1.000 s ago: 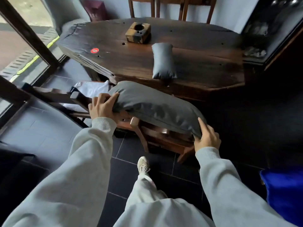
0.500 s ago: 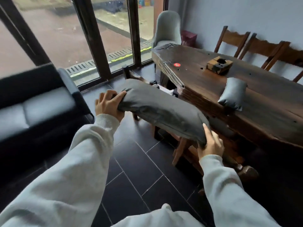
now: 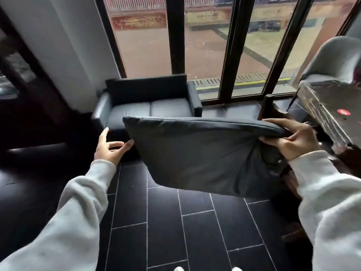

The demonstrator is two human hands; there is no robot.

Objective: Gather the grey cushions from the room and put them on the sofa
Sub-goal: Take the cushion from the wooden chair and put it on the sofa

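A large grey cushion (image 3: 197, 153) hangs in the air in front of me, its flat face toward the camera. My right hand (image 3: 291, 139) pinches its upper right corner. My left hand (image 3: 111, 147) is open at the cushion's left edge, fingertips just touching it or a hair away. Beyond the cushion stands a small dark two-seat sofa (image 3: 148, 98) under the window, its seat bare.
A dark wooden table (image 3: 328, 110) with a red sticker juts in at the right, with a grey upholstered chair (image 3: 332, 61) behind it and a wooden chair post (image 3: 265, 106) beside it. Another dark sofa (image 3: 29, 173) lies at left. Black floor tiles (image 3: 166, 222) stretch ahead.
I have turned left from the table to face the sofa by the window. My left hand has let go of the cushion, which now hangs from my right hand.
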